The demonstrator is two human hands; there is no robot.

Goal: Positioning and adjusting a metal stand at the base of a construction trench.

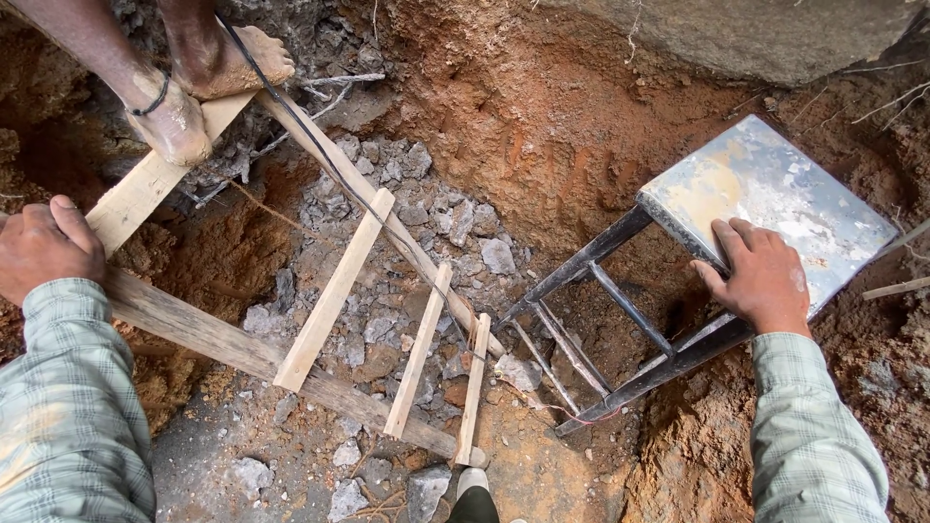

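I look down into a pit of red earth. My left hand (44, 250) is closed around the top end of a long wooden rail of a rough wooden ladder (334, 291) that slants down into the pit. My right hand (760, 276) rests flat, fingers spread, on the near edge of a metal stool's scuffed square seat (775, 199). The stool lies tilted on the pit's right bank, its dark metal legs (601, 329) pointing down toward the ladder's foot. Both my sleeves are pale green plaid.
Another person's bare feet (194, 87) stand on the ladder's upper planks at top left, with a black cable (329, 160) running down past them. Grey broken rubble (426, 213) covers the pit floor. A large rock (736, 34) overhangs at the top.
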